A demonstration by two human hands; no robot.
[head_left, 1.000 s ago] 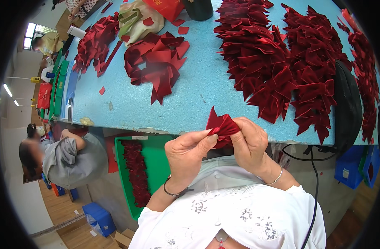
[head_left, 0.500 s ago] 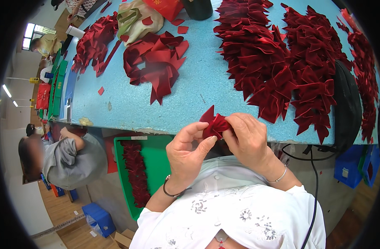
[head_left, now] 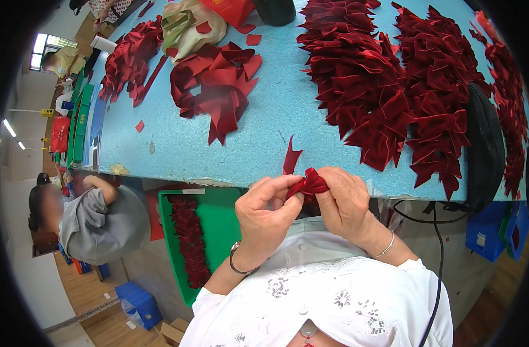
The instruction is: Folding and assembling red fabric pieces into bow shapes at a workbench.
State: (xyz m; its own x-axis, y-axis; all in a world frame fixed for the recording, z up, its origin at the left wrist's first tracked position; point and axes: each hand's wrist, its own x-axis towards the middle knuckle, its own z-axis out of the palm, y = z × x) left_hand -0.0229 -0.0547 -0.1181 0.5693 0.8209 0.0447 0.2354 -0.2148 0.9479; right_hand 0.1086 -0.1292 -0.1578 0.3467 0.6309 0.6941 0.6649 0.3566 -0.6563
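Observation:
Between my two hands is a dark red velvet ribbon bow [head_left: 312, 183], held just off the table's near edge. My left hand [head_left: 265, 209] pinches its left side with thumb and fingers, and a pointed ribbon tail sticks up above those fingertips. On the other side my right hand [head_left: 346, 199] grips the bow's right loop between thumb and fingers. Parts of the ribbon are hidden behind my fingers. Beyond, rows of finished-looking red bows [head_left: 357, 81] lie overlapped on the blue table [head_left: 276, 104]. A loose heap of red ribbon strips [head_left: 212, 87] lies to the left.
A green bin [head_left: 219, 231] with a row of red bows stands below the table edge, left of me. At right are a black bag [head_left: 484, 147], a hanging cable [head_left: 439, 260] and blue bins [head_left: 485, 231]. A person in grey [head_left: 105, 222] sits at the left.
The bow has turned in my fingers: its knot now faces me and a tail points upward. Both hands have shifted slightly downward, still holding it.

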